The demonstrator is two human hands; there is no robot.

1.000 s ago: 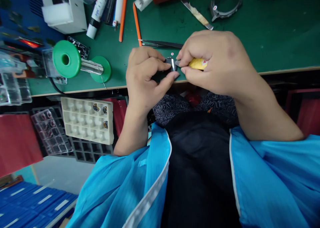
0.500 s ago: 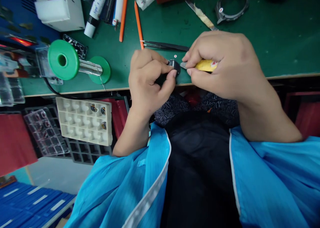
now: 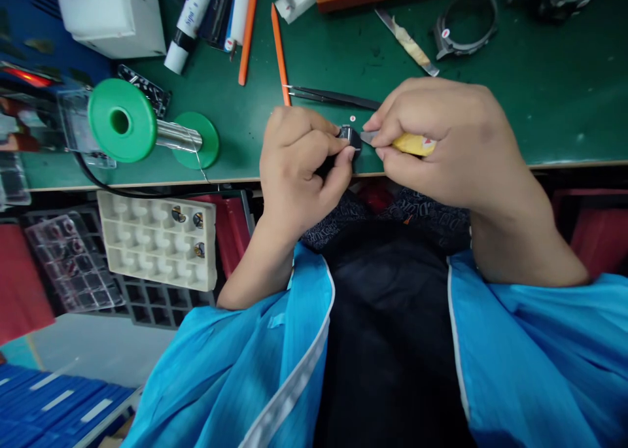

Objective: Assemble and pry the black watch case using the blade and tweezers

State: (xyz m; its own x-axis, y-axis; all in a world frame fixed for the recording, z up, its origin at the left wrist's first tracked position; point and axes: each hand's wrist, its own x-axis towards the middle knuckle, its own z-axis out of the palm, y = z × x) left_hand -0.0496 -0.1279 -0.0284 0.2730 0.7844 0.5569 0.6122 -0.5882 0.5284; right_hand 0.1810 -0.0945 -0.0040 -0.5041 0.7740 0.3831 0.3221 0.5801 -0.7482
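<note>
Pinched between the thumb and fingers of my left hand [image 3: 299, 167] is a small black part [image 3: 355, 138] with a glossy top, held close to the bench's front edge. My fingers cover much of it. My right hand [image 3: 441, 140] is closed on a small knife [image 3: 415, 144] with a yellow-wrapped handle. Its short grey blade points left and sits close beside the black part; whether they touch I cannot tell. Just beyond both hands lie dark tweezers [image 3: 338, 98], partly behind my right fingers. A tiny white dot sticker [image 3: 352, 118] rests on the green bench between them.
Farther back are a tape-wrapped blade [image 3: 409, 46], a round watch case [image 3: 466, 26], an orange stick [image 3: 279, 52] and a marker [image 3: 189, 26]. A solder spool [image 3: 176, 134] stands left. Below the bench edge sits a cream compartment tray [image 3: 157, 239] with several small round parts.
The bench items, both hands and what they hold appear slightly further right and lower in the picture. Both grips look the same, with the blade still close to the black part.
</note>
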